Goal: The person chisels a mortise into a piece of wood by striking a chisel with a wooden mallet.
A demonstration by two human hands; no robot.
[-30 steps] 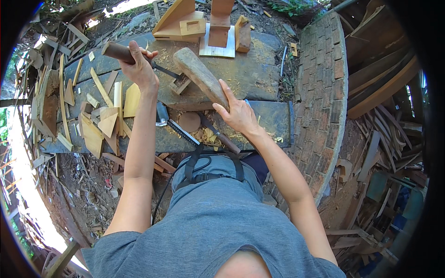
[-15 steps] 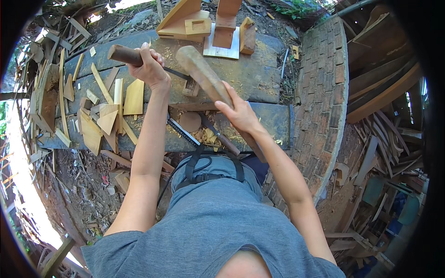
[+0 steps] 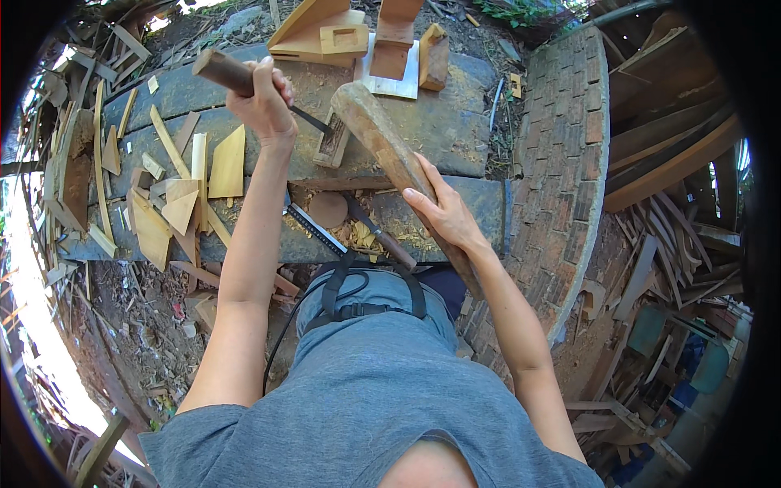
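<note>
Item, small brown rectangular wood block with a recess cut in its top point(image 3: 330, 151): on the weathered dark-grey plank bench point(image 3: 455, 145), ahead of the person; item, dark steel chisel with a thick brown wooden handle point(image 3: 224, 71): left hand point(image 3: 264, 102), fingers clamped round the handle's lower part, blade tip apparently in the recess; item, long worn brown wooden club point(image 3: 378, 134): right hand point(image 3: 447, 207), fingers clamped round its middle, broad end above the bench, tail running back beside the forearm.

Handling, as judged: edge best kept seated, blade steady; blows square on the handle's end, clear of the left knuckles; block, with no clamp visible, may skid.

Surroundings: black straight rule with pale markings point(image 3: 314, 229), round flat brown wooden disc point(image 3: 328, 210) and brown-handled tool point(image 3: 382, 236), all nearer the waist; pale yellow angular offcut point(image 3: 227, 165), at left; the club's long tail may catch the forearm.
</note>
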